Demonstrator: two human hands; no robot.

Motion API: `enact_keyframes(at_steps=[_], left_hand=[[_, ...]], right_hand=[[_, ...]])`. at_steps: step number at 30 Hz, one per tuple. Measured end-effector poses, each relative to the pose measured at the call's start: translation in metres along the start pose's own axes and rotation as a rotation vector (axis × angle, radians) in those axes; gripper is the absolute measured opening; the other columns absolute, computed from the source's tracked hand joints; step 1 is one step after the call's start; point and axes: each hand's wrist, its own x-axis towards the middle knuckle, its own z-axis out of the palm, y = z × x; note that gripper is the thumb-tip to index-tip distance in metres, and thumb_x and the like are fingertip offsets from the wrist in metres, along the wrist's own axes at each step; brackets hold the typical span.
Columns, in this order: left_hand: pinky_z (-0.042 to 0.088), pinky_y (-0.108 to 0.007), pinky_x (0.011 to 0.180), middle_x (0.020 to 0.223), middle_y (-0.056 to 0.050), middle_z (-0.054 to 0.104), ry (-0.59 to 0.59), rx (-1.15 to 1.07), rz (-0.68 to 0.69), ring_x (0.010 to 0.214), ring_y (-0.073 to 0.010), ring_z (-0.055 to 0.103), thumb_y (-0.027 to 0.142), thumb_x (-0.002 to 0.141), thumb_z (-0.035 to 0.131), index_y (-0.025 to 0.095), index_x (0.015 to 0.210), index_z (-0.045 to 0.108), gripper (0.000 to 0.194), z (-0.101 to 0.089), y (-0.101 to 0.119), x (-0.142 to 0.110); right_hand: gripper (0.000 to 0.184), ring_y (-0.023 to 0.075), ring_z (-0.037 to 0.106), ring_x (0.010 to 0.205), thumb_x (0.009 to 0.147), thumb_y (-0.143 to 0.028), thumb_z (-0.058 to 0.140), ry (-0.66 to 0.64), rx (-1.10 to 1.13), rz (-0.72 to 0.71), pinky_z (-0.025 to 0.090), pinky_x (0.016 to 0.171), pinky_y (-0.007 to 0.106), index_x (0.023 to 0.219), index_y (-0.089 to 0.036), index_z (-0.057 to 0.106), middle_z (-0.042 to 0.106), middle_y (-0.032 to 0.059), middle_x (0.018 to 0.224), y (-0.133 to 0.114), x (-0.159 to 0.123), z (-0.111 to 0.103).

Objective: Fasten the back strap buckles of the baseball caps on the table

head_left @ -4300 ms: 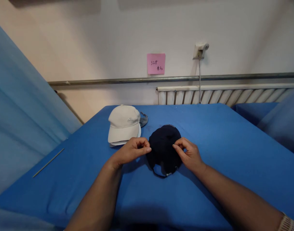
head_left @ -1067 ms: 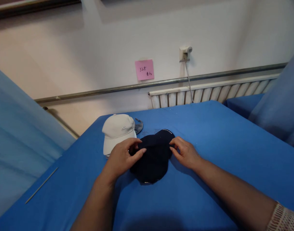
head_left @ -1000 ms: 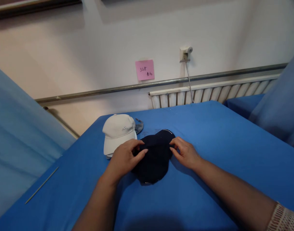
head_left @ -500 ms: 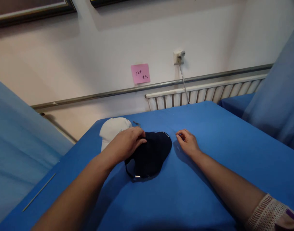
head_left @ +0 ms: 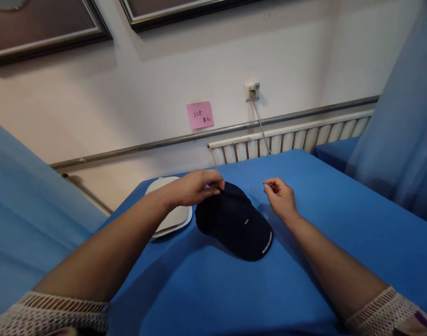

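Note:
My left hand (head_left: 198,187) pinches the crown of a dark navy baseball cap (head_left: 236,221) between thumb and fingers. Its brim points toward the lower right and carries a small white mark along its edge. To the left, a white cap (head_left: 173,219) lies on the blue-covered table, partly hidden behind my left hand and wrist. My right hand (head_left: 280,196) hovers to the right of the dark cap, apart from it, with thumb and fingertips pressed together. Whatever may be between those fingertips is too small to make out.
The blue-covered table (head_left: 339,224) stands against a wall with a metal rail (head_left: 157,142) and a white radiator (head_left: 286,140). A pink note (head_left: 200,115) and a plugged socket (head_left: 251,91) are above. Blue curtains (head_left: 28,210) hang at both sides.
The dark cap has been turned, so its front and brim now show at the lower right. My left hand has shifted right with it. The right hand stays pinched beside it.

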Motion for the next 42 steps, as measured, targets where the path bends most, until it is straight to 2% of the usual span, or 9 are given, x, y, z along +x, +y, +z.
enact_keyframes(at_steps=[6,11,14,18,22,25,28,35,42], left_hand=[[0.044,-0.025,0.075,0.092,-0.003,0.065,-0.072,-0.013,-0.037,0.083,-0.0147,0.059,0.01,0.08,0.051,0.018,0.091,0.064,0.019,0.03,-0.024,0.032],[0.046,-0.027,0.073,0.09,-0.003,0.065,0.042,-0.03,-0.065,0.081,-0.016,0.06,0.014,0.081,0.054,0.018,0.095,0.062,0.017,0.054,-0.03,0.042],[0.047,-0.031,0.081,0.1,-0.005,0.065,0.214,-0.093,-0.102,0.09,-0.0174,0.06,0.019,0.084,0.053,0.018,0.103,0.06,0.02,0.069,-0.031,0.028],[0.047,-0.033,0.088,0.11,-0.006,0.061,0.437,-0.146,-0.178,0.098,-0.0178,0.058,0.019,0.085,0.054,0.02,0.112,0.057,0.027,0.098,-0.028,-0.013],[0.045,-0.036,0.087,0.102,-0.006,0.058,0.367,-0.031,-0.211,0.097,-0.0197,0.054,0.017,0.083,0.056,0.021,0.106,0.061,0.024,0.13,-0.023,-0.047],[0.044,-0.036,0.084,0.1,-0.006,0.058,0.286,0.071,-0.206,0.093,-0.0204,0.053,0.018,0.083,0.058,0.021,0.108,0.062,0.026,0.146,-0.022,-0.053],[0.041,-0.036,0.081,0.098,-0.007,0.059,0.256,0.16,-0.193,0.09,-0.0209,0.053,0.021,0.084,0.059,0.019,0.108,0.063,0.025,0.153,-0.023,-0.046],[0.038,-0.036,0.077,0.087,-0.007,0.06,0.238,0.241,-0.178,0.082,-0.0199,0.053,0.02,0.089,0.049,0.017,0.088,0.065,0.016,0.154,-0.024,-0.038],[0.039,-0.037,0.085,0.102,-0.008,0.062,0.271,0.121,-0.155,0.096,-0.0224,0.054,0.022,0.083,0.058,0.019,0.11,0.06,0.028,0.155,-0.017,-0.042]], right_hand=[[0.028,0.0172,0.061,0.07,0.081,-0.043,0.059,-0.24,0.051,0.026,0.048,0.064,0.029,0.093,-0.019,0.066,0.067,0.005,0.082,-0.013,-0.008,0.003],[0.026,0.016,0.059,0.072,0.08,-0.041,0.063,-0.377,-0.024,-0.07,0.048,0.068,0.03,0.095,-0.021,0.067,0.065,0.0044,0.09,-0.016,-0.017,0.006],[0.02,0.0155,0.058,0.069,0.08,-0.038,0.063,-0.368,-0.057,-0.103,0.047,0.066,0.03,0.09,-0.021,0.066,0.063,0.0027,0.084,-0.014,-0.02,0.008],[0.018,0.0154,0.057,0.067,0.084,-0.037,0.058,-0.314,-0.056,-0.109,0.046,0.065,0.03,0.085,-0.021,0.065,0.062,0.0022,0.082,-0.009,-0.022,0.008],[0.019,0.0156,0.058,0.069,0.086,-0.036,0.054,-0.242,-0.06,-0.11,0.046,0.066,0.029,0.082,-0.02,0.064,0.061,0.0026,0.081,-0.003,-0.021,0.008],[0.021,0.0157,0.057,0.069,0.087,-0.036,0.054,-0.221,-0.086,-0.122,0.045,0.067,0.029,0.079,-0.02,0.064,0.06,0.0024,0.078,0.0,-0.02,0.008],[0.022,0.0154,0.056,0.067,0.086,-0.037,0.053,-0.229,-0.103,-0.116,0.044,0.065,0.029,0.078,-0.019,0.065,0.06,0.002,0.076,0.002,-0.021,0.009],[0.022,0.0157,0.056,0.068,0.086,-0.036,0.053,-0.252,-0.125,-0.092,0.044,0.066,0.029,0.079,-0.02,0.066,0.062,0.0024,0.077,0.005,-0.022,0.011],[0.022,0.0167,0.058,0.07,0.086,-0.036,0.052,-0.264,-0.124,-0.082,0.045,0.067,0.03,0.08,-0.02,0.066,0.064,0.0032,0.079,0.007,-0.022,0.012]])
